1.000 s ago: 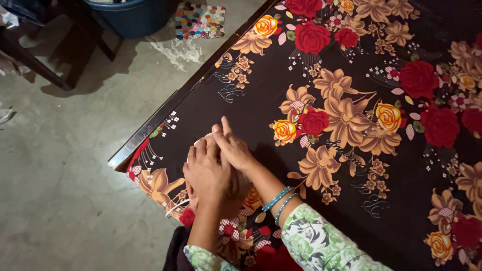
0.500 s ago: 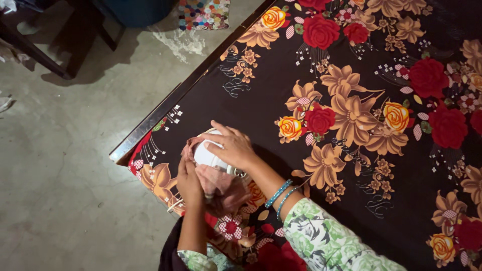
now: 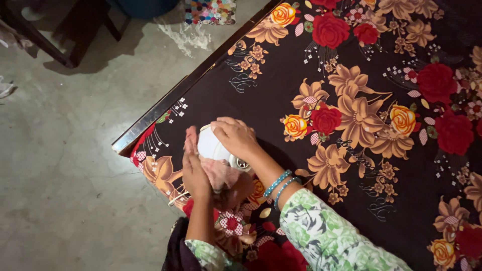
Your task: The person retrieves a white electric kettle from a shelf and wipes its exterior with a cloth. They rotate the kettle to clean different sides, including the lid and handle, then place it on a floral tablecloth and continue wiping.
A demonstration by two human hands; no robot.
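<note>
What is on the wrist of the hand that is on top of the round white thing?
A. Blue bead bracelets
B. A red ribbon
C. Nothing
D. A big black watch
A: two strands of blue bead bracelets circle the wrist of the right hand, which rests on the round white object.

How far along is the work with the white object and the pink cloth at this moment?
Done: the white object is picked up off the flowered bedcover. In hand: the right hand grips it from above, and the left hand presses the pink cloth against it. Left: the pictures do not show how much remains unwiped.
</note>
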